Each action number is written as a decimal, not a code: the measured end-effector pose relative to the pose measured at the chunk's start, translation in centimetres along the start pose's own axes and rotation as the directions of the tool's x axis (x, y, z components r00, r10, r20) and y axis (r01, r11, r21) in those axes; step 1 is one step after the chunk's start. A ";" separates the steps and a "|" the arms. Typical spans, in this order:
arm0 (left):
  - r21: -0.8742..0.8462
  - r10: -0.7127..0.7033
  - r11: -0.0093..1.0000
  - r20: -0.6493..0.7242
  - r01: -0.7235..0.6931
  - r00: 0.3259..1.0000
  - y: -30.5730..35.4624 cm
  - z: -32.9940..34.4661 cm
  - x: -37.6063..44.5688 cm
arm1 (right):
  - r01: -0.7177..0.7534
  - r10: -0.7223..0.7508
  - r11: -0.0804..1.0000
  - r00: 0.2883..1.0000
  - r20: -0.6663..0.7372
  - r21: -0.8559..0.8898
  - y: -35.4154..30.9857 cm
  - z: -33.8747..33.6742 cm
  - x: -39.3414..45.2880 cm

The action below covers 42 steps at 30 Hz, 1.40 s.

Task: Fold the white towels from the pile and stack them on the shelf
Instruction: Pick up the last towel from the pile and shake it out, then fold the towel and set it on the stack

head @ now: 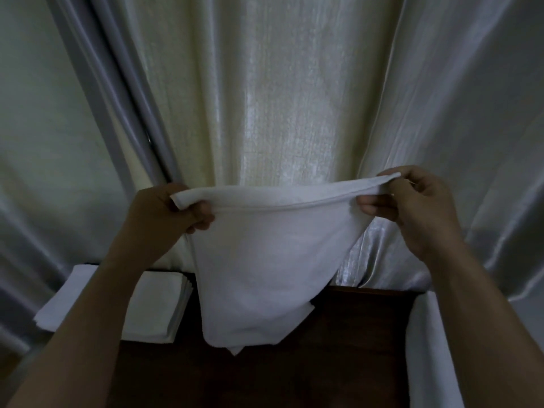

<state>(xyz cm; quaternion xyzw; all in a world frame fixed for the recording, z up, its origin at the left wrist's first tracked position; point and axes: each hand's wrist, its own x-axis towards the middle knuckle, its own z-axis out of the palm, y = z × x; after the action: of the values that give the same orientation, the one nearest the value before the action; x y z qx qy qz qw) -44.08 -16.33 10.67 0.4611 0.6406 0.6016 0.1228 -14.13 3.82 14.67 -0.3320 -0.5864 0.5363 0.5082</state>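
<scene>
Both forearms reach up from the bottom corners, bare. Left hand (173, 209) pinches the left top corner of a white towel (265, 260), fingers curled round the hem, thumb side hidden behind the cloth. Right hand (412, 201) pinches the right top corner, thumb and forefinger closed on the edge, other fingers curled. Towel is held up in the air between the two hands, top hem stretched nearly straight and sloping up to the right, body hanging down to a point with a second layer showing at the lower tip. Below it, dark wood top (338, 348). Stack (159, 307) of folded white towels sits at the left of the wood, layered edges showing on its right side; a second folded piece (59, 301) lies just left of it, partly behind the left forearm. White cloth (426, 348) lies along the right edge. Curtains (279, 98) hang behind, pale cream centre, grey satin at the sides.
</scene>
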 end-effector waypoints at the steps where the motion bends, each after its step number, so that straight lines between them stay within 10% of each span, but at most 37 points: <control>1: 0.048 0.010 0.999 0.003 -0.010 1.000 -0.1 -0.1 0.0 | -0.021 0.022 1.000 1.000 0.017 -0.009 0.0 -0.1 -0.1; 8: 0.219 -0.053 0.973 -0.094 0.073 0.994 0.6 -0.1 -0.3 | 0.004 0.002 0.996 0.998 0.067 -0.088 0.1 -0.4 -0.9; 16: 0.776 0.385 0.600 -0.068 -0.194 0.920 3.5 -0.3 5.2 | 0.102 -0.100 0.987 0.995 0.017 -0.125 -2.5 0.6 3.0; 22: 0.336 0.245 0.922 -0.124 -0.192 0.962 5.0 0.0 7.9 | 0.217 -0.218 0.973 0.976 -0.008 -0.080 -5.1 0.8 6.2; 27: 0.023 0.204 0.979 -0.157 -0.203 0.966 6.9 0.7 8.7 | 0.337 -0.337 0.941 0.941 -0.032 0.020 -7.3 1.0 7.3; 33: 0.015 0.356 0.934 -0.102 -0.356 0.929 11.0 1.5 8.7 | 0.397 -0.392 0.915 0.917 -0.077 0.076 -10.6 0.1 7.8; 42: 0.082 0.221 0.973 -0.043 -0.217 0.974 11.2 1.7 1.2 | 0.238 -0.238 0.971 0.971 0.014 0.020 -9.3 -4.5 1.0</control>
<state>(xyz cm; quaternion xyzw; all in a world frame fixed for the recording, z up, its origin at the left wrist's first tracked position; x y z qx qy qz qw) -38.53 -16.01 20.64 0.5174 0.6115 0.5982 0.0214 -8.66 4.13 23.48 -0.2503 -0.6213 0.4795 0.5670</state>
